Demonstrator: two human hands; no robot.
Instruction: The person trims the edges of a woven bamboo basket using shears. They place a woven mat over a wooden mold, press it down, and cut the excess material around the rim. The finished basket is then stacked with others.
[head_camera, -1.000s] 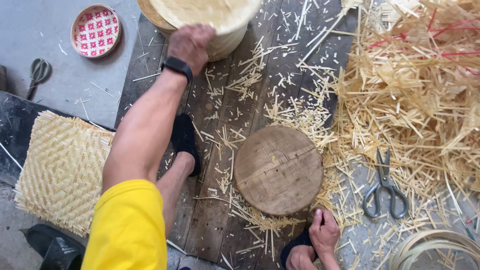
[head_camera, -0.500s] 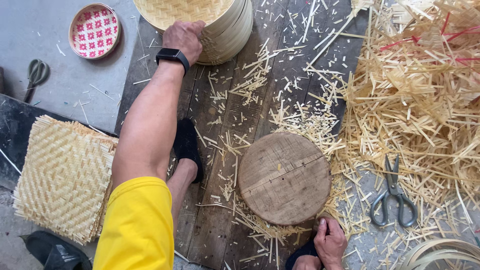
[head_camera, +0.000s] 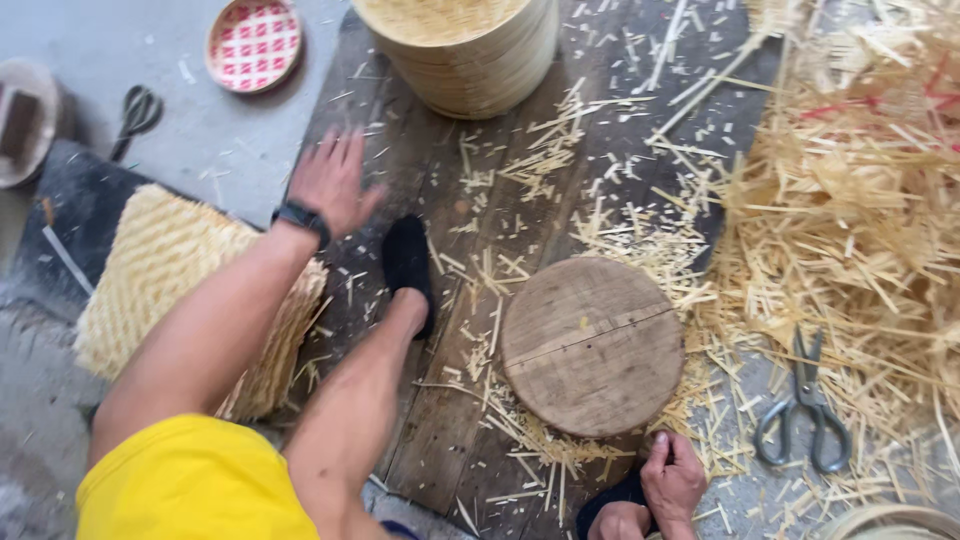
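Left hand (head_camera: 330, 180) spread, empty, blurred above dark planks, between stacked bamboo steamer baskets (head_camera: 470, 50) and woven bamboo mats (head_camera: 170, 290). Right hand (head_camera: 672, 482) curled near round wooden block (head_camera: 592, 343); grip unclear. Risk: splinters from loose bamboo slivers (head_camera: 850, 220); scissors (head_camera: 805, 405) underfoot.

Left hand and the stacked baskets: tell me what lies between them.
Nothing visible stands between them. The left hand hangs open over dark boards, empty, with only loose bamboo slivers scattered on the way to the baskets.
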